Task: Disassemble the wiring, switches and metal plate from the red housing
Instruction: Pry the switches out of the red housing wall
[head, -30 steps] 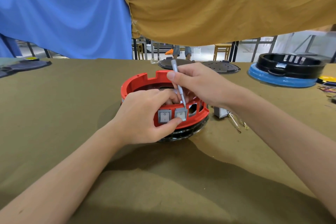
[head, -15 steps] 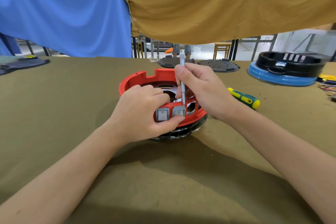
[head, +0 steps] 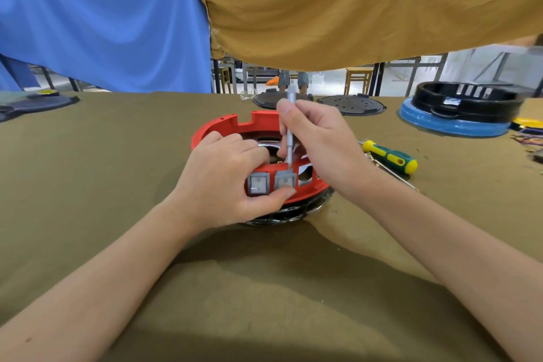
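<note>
Right now I read only small marks: the left rocker switch (head: 258, 183) shows a circle above a bar, and the right rocker switch (head: 285, 180) shows a circle; I can make out no brand name. Both grey switches sit side by side in the near wall of the red housing (head: 232, 126), which stands on the olive bench (head: 117, 185) at centre, over a dark ribbed base (head: 293, 213). Inside the housing I see shiny metal (head: 301, 153) and a dark opening, with the rest hidden by fingers. My left hand (head: 226, 182) clamps the housing wall, fingers over the rim and thumb pressed under the right switch. My right hand (head: 320, 141) pinches a slim grey tool (head: 291, 138) held upright, its tip at the top edge of the right switch. To the right lies a green and yellow screwdriver (head: 390, 157). Far right, a black housing (head: 467, 103) rests on a blue ring (head: 452, 123). Two black discs (head: 351, 104) lie at the far edge.
</note>
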`<state>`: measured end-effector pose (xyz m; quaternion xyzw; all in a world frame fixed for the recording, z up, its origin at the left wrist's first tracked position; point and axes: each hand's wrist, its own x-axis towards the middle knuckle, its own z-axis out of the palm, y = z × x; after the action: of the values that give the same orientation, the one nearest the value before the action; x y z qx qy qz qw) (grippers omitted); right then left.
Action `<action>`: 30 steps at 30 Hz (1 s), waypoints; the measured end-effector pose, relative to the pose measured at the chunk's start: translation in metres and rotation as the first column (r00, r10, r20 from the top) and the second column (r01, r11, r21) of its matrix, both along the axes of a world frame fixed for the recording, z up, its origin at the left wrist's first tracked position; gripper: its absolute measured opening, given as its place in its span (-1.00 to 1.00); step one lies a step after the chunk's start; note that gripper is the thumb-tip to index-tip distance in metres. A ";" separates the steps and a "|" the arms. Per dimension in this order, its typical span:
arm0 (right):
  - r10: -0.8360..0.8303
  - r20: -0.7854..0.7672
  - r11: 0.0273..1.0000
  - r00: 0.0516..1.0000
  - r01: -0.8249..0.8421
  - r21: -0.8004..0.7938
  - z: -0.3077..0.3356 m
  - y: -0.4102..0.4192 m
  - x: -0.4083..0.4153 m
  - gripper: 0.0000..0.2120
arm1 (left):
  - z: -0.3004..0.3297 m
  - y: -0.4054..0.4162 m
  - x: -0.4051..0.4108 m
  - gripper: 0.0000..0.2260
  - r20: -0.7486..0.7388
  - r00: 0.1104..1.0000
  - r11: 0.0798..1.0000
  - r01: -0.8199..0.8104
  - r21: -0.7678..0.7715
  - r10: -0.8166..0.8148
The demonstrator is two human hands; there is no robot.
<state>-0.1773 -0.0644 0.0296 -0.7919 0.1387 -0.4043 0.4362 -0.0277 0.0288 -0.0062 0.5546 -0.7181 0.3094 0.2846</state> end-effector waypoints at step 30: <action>0.007 0.017 0.976 1.000 -0.003 -0.218 -0.006 0.012 0.001 -0.75 | 0.003 0.003 0.002 -0.53 -0.128 0.992 0.998 0.011 0.059 -0.003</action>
<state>-0.1761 -0.0524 0.0234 -0.8316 0.0875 -0.4231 0.3489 -0.0258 0.0318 -0.0035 0.5791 -0.7092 0.2508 0.3143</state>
